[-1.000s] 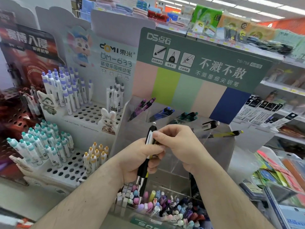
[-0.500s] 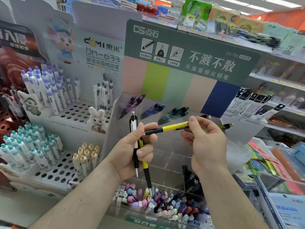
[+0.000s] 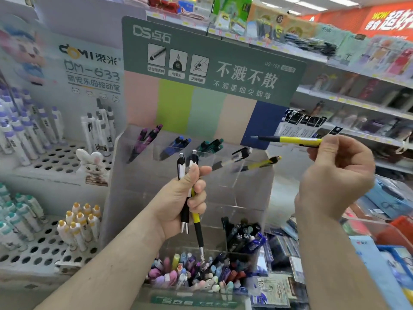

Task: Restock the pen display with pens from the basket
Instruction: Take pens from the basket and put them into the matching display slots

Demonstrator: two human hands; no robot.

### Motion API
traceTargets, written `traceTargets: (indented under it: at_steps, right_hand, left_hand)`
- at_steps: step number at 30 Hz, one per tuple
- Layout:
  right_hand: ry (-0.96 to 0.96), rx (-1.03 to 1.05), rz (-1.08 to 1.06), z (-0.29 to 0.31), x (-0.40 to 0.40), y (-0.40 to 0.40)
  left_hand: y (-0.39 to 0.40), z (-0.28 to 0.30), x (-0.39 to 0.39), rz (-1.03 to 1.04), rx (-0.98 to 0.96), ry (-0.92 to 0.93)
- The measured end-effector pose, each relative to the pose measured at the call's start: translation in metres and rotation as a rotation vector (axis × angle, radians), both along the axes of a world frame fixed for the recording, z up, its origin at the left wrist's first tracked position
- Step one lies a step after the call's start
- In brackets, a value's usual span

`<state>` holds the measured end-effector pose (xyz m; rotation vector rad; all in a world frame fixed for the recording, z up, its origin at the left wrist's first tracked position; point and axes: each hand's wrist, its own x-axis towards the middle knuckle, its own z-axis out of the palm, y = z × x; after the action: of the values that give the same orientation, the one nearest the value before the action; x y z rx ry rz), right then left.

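holding a yellow pen level in pinched fingertips, the right hand probably lines it up for the clear display's yellow slot just below-left. left hand fingers curl around 3 spare pens, kept upright for sorting.

Both hands raised, fingers curled.
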<state>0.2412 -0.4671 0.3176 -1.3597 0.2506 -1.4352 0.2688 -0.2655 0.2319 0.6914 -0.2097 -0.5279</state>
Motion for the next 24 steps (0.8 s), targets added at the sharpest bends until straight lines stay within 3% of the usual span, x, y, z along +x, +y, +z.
traceTargets:
  at_steps: [6, 13, 24]
  right_hand:
    - [0.132, -0.056, -0.066, -0.024, 0.025, -0.019]
    - [0.526, -0.273, 0.084, -0.041, 0.043, -0.016]
    - [0.657, -0.256, 0.151, -0.034, 0.043, -0.014]
  left_hand:
    - [-0.005, 0.004, -0.001, 0.077, 0.132, 0.013]
    - [0.000, 0.004, -0.004, 0.098, 0.189, -0.001]
    - [0.000, 0.004, -0.010, 0.106, 0.289, -0.081]
